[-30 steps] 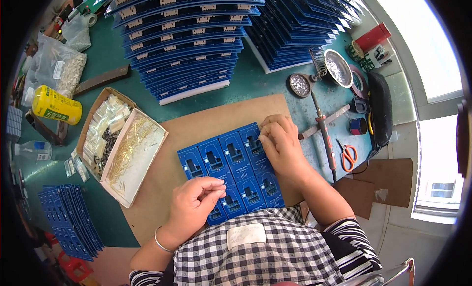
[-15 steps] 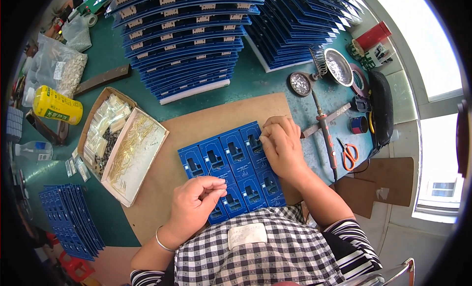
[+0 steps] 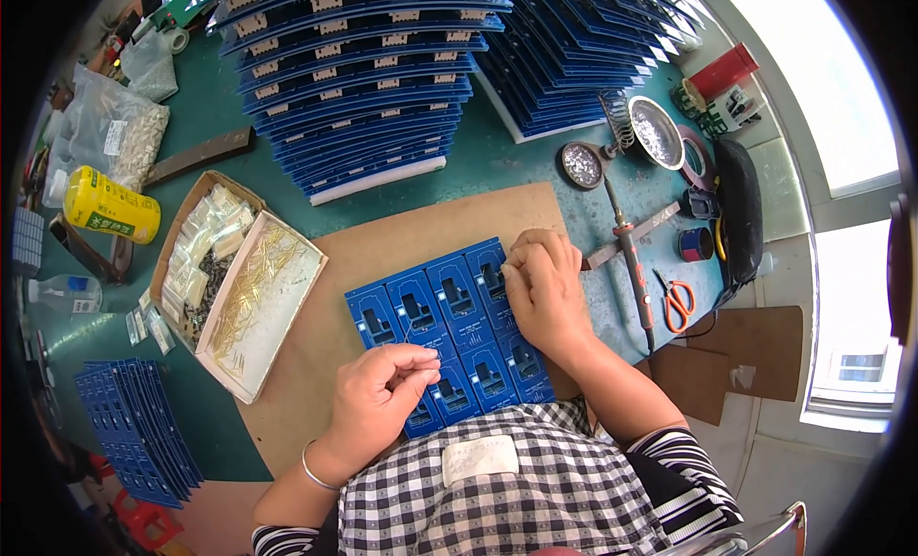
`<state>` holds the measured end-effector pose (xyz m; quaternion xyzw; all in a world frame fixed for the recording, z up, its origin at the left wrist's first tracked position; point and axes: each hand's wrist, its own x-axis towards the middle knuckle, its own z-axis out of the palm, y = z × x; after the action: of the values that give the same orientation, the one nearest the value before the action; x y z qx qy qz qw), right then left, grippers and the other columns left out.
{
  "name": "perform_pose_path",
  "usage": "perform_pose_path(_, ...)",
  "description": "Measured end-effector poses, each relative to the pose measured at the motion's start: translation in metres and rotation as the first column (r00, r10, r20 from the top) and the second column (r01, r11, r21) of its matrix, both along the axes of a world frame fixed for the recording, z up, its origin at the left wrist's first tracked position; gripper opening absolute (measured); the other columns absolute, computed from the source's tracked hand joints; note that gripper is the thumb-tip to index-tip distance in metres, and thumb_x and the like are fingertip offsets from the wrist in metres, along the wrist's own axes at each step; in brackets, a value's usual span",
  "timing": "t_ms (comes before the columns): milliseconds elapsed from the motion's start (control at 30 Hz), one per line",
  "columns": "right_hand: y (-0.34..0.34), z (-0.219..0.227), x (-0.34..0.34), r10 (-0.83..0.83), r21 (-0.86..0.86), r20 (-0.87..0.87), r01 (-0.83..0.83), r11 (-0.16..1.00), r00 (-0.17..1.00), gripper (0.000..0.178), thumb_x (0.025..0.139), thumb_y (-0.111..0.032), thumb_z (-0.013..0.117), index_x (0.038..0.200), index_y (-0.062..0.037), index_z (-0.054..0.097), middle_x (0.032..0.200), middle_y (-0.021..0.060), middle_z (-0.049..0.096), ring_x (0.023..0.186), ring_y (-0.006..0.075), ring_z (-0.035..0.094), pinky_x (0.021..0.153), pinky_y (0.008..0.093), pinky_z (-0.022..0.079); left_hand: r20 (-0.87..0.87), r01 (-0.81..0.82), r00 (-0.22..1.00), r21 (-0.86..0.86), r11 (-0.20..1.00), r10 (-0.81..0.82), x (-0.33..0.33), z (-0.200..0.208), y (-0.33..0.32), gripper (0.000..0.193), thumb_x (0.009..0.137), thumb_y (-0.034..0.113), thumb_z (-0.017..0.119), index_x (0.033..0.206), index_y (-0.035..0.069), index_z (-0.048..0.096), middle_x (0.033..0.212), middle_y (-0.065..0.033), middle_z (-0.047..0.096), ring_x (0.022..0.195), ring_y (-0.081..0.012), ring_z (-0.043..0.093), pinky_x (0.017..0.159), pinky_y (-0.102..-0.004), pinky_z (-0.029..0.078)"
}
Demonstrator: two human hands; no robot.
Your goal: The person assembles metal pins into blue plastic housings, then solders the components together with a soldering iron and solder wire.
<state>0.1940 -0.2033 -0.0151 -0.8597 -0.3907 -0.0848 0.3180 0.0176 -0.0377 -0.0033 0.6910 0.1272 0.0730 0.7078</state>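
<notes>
Surrounding the board [image 3: 469, 332]: box [image 3: 275, 328] (left), soldering iron [image 3: 634, 269] (right), stacks [image 3: 375, 128] (beyond). Left hand [image 3: 375, 392]: fingertips pressed together over the board; right hand [image 3: 547, 296]: fingers bunched, contents hidden.

The black-and-white checked apron [image 3: 411, 503] bears 1 pale, oblong patch [image 3: 480, 459]; 2 sleeves [image 3: 690, 460] show black-and-white stripes; 1 silvery bangle [image 3: 310, 471] rings the left wrist [image 3: 330, 458].

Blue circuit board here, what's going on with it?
The person's right hand is at the upper right of the blue circuit board, which lies on a brown sheet. The left hand is over the board's lower left, fingertips pinched; what they hold is unclear. Gold-coloured pins lie in a box to the left, a soldering iron to the right.
</notes>
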Motion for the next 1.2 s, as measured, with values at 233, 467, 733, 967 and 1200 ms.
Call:
perform_pose_path(233, 0.003, 0.006, -0.002, 0.018, -0.035, 0.098, -0.015, 0.999, 0.995, 0.014, 0.076, -0.007, 0.066, 0.086, -0.0088, 0.056, 0.1, 0.0048, 0.056, 0.094, 0.0252, 0.051, 0.087, 0.0405, 0.034, -0.006, -0.002, 1.0, 0.033, 0.999, 0.002, 0.0, 0.0, 0.0, 0.017, 0.085, -0.007, 0.066, 0.101, -0.001, 0.064, 0.095, -0.0127, 0.069, 0.086, -0.017, 0.07, 0.072, -0.026, 0.058)
perform_pose_path(467, 0.006, 0.018, 0.004, 0.136, -0.177, 0.249, -0.093, 0.98, 0.959, 0.013, 0.073, -0.009, 0.068, 0.081, -0.0081, 0.058, 0.096, 0.0032, 0.059, 0.086, 0.0218, 0.056, 0.084, 0.0394, 0.037, 0.007, -0.011, 1.0, 0.089, 0.996, 0.01, 0.0, 0.003, -0.001, 0.017, 0.084, -0.005, 0.068, 0.1, 0.0, 0.066, 0.092, -0.0115, 0.07, 0.083, -0.0155, 0.07, 0.068, -0.0247, 0.057)
perform_pose_path(733, 0.006, 0.014, 0.01, 0.232, -0.185, 0.312, -0.181, 0.966, 0.921, 0.017, 0.066, -0.008, 0.068, 0.08, -0.0097, 0.059, 0.091, 0.0021, 0.061, 0.079, 0.0204, 0.058, 0.081, 0.0365, 0.04, -0.034, 0.073, 0.997, 0.173, 0.982, -0.068, 0.003, 0.011, 0.003, 0.015, 0.086, -0.006, 0.065, 0.101, -0.003, 0.064, 0.093, -0.0129, 0.069, 0.081, -0.0168, 0.07, 0.071, -0.0265, 0.058)
perform_pose_path(967, 0.004, 0.006, 0.012, 0.165, 0.009, 0.143, -0.168, 0.986, 0.976, 0.013, 0.071, -0.002, 0.067, 0.081, -0.009, 0.061, 0.087, 0.0022, 0.064, 0.076, 0.0206, 0.06, 0.078, 0.035, 0.041, -0.032, 0.068, 0.997, 0.183, 0.981, -0.063, 0.004, 0.009, 0.002, 0.014, 0.086, -0.006, 0.065, 0.099, -0.003, 0.064, 0.093, -0.0129, 0.069, 0.081, -0.0164, 0.07, 0.071, -0.0264, 0.058)
perform_pose_path(1200, -0.012, 0.008, 0.006, 0.032, 0.225, -0.302, 0.038, 0.974, 0.953, 0.009, 0.077, -0.004, 0.066, 0.085, -0.0076, 0.065, 0.088, 0.0025, 0.067, 0.083, 0.0233, 0.062, 0.083, 0.0377, 0.043, 0.001, 0.023, 1.0, 0.022, 0.999, -0.023, -0.005, 0.008, 0.001, 0.013, 0.087, -0.007, 0.063, 0.099, -0.002, 0.063, 0.093, -0.013, 0.068, 0.079, -0.0167, 0.069, 0.07, -0.0273, 0.058)
